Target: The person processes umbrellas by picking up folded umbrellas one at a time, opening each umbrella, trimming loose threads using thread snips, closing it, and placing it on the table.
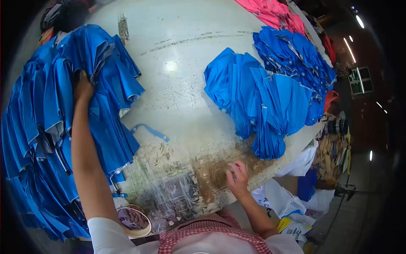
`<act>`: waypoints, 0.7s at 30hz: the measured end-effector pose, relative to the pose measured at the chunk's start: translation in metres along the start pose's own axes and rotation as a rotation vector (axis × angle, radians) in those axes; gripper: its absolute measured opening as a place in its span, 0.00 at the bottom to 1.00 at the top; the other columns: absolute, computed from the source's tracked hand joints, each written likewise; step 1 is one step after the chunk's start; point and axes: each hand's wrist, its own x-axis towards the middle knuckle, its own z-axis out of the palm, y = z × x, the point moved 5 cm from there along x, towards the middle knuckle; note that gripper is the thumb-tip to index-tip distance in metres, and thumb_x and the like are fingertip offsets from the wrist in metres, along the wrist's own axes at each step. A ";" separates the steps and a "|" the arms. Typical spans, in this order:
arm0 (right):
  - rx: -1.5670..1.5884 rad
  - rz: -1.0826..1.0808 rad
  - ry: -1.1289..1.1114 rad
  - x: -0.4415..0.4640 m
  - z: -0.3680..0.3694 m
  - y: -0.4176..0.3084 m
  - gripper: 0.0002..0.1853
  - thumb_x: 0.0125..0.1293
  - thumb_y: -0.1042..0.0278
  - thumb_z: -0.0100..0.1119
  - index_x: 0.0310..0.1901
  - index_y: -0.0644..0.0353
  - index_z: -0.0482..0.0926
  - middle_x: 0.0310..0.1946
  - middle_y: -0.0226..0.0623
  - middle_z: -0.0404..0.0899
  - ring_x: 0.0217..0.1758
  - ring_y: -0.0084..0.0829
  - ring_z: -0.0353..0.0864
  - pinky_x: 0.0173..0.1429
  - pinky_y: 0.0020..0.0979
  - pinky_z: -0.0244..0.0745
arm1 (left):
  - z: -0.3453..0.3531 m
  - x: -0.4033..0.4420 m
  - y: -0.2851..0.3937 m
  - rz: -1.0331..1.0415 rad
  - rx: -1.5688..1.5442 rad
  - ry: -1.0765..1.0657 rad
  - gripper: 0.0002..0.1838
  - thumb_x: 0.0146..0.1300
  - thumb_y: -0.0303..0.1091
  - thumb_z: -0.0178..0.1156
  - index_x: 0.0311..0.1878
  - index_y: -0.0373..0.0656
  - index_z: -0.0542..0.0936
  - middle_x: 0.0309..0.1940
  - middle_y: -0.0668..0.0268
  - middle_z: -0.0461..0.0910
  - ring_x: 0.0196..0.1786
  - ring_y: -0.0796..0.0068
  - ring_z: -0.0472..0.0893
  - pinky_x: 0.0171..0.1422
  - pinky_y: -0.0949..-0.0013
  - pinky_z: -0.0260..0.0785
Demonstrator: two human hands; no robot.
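Observation:
My left hand (83,88) reaches deep into a big heap of blue umbrellas (46,101) at the left of the table. Its fingers are partly hidden among the folds, so their grip does not show. My right hand (238,178) hovers by the worn front edge of the table, fingers loosely bent and apart, with nothing in it. Beyond it lie blue folded umbrellas (258,97), with more crumpled blue umbrellas (296,59) behind them. From the left heap a blue strap (153,132) sticks out onto the tabletop.
The white table (169,89) has a scuffed, stained front edge. A round tub (134,221) with dark contents stands near my left elbow. Pink fabric (272,15) lies at the far right. White bags (279,199) and a tan bundle (332,156) are beside the table.

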 end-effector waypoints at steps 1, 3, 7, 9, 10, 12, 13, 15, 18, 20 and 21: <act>-0.010 -0.001 0.026 0.003 -0.003 0.000 0.14 0.50 0.73 0.59 0.41 0.61 0.77 0.40 0.42 0.72 0.43 0.42 0.71 0.49 0.38 0.64 | -0.027 -0.003 0.013 -0.087 -0.069 -0.153 0.26 0.65 0.43 0.44 0.63 0.39 0.62 0.63 0.50 0.62 0.65 0.49 0.61 0.67 0.55 0.56; -0.026 -0.041 0.091 0.022 -0.013 0.003 0.13 0.50 0.73 0.59 0.41 0.61 0.77 0.41 0.42 0.72 0.42 0.41 0.71 0.49 0.38 0.64 | -0.015 -0.001 0.004 0.041 0.118 0.086 0.28 0.58 0.41 0.57 0.62 0.44 0.66 0.63 0.50 0.61 0.65 0.49 0.62 0.67 0.56 0.56; -0.336 -0.099 0.307 0.070 -0.080 0.026 0.12 0.52 0.72 0.58 0.40 0.60 0.77 0.40 0.41 0.73 0.44 0.42 0.71 0.50 0.38 0.63 | -0.181 -0.134 0.057 0.160 -0.488 0.183 0.23 0.58 0.28 0.56 0.59 0.44 0.72 0.60 0.49 0.66 0.62 0.50 0.67 0.64 0.57 0.58; -0.430 -0.089 0.490 0.100 -0.127 0.072 0.12 0.56 0.68 0.56 0.42 0.61 0.76 0.42 0.42 0.72 0.47 0.44 0.70 0.50 0.41 0.63 | -0.209 -0.211 0.045 0.155 -0.450 0.225 0.22 0.55 0.23 0.57 0.56 0.42 0.74 0.57 0.50 0.70 0.59 0.51 0.70 0.61 0.59 0.62; -0.511 -0.019 0.528 0.113 -0.147 0.104 0.16 0.57 0.65 0.56 0.46 0.61 0.74 0.44 0.43 0.72 0.49 0.45 0.69 0.51 0.43 0.63 | -0.211 -0.252 0.032 0.117 -0.514 0.241 0.20 0.54 0.20 0.57 0.52 0.39 0.75 0.54 0.50 0.72 0.56 0.51 0.73 0.57 0.60 0.65; -0.660 0.229 0.594 0.139 -0.177 0.174 0.22 0.59 0.59 0.56 0.52 0.61 0.70 0.49 0.45 0.70 0.54 0.46 0.67 0.54 0.46 0.62 | -0.212 -0.330 0.010 -0.076 -0.595 0.117 0.10 0.54 0.18 0.56 0.41 0.34 0.78 0.39 0.50 0.78 0.42 0.52 0.79 0.44 0.62 0.71; -0.724 0.407 0.615 0.148 -0.184 0.207 0.26 0.60 0.55 0.55 0.56 0.60 0.67 0.51 0.46 0.69 0.57 0.46 0.66 0.55 0.47 0.62 | -0.202 -0.371 -0.003 -0.215 -0.523 -0.078 0.08 0.52 0.21 0.57 0.37 0.34 0.79 0.36 0.50 0.78 0.38 0.52 0.79 0.40 0.64 0.71; -0.589 0.794 0.442 0.156 -0.182 0.260 0.31 0.60 0.50 0.54 0.60 0.60 0.62 0.56 0.47 0.67 0.60 0.47 0.64 0.58 0.51 0.60 | -0.212 -0.422 0.005 -0.384 -0.325 -0.403 0.10 0.47 0.30 0.62 0.35 0.38 0.80 0.33 0.52 0.79 0.35 0.53 0.79 0.37 0.60 0.71; -0.465 0.805 0.217 0.168 -0.159 0.308 0.24 0.61 0.51 0.54 0.51 0.61 0.72 0.48 0.51 0.74 0.53 0.48 0.72 0.53 0.47 0.66 | -0.183 -0.496 0.011 -0.343 -0.234 -0.282 0.11 0.45 0.30 0.63 0.35 0.39 0.81 0.38 0.53 0.79 0.40 0.53 0.78 0.42 0.58 0.71; -0.408 0.701 0.271 0.171 -0.152 0.321 0.21 0.60 0.53 0.55 0.45 0.62 0.77 0.42 0.52 0.78 0.47 0.49 0.77 0.50 0.45 0.70 | -0.181 -0.509 0.018 -0.405 -0.236 -0.247 0.13 0.45 0.32 0.64 0.36 0.41 0.82 0.41 0.53 0.78 0.45 0.52 0.77 0.46 0.55 0.70; -0.345 0.615 0.498 0.168 -0.158 0.318 0.17 0.59 0.57 0.55 0.36 0.65 0.79 0.33 0.54 0.79 0.39 0.50 0.78 0.41 0.43 0.72 | -0.182 -0.510 0.020 -0.419 -0.237 -0.238 0.13 0.45 0.32 0.63 0.36 0.40 0.82 0.42 0.53 0.78 0.45 0.51 0.76 0.47 0.55 0.70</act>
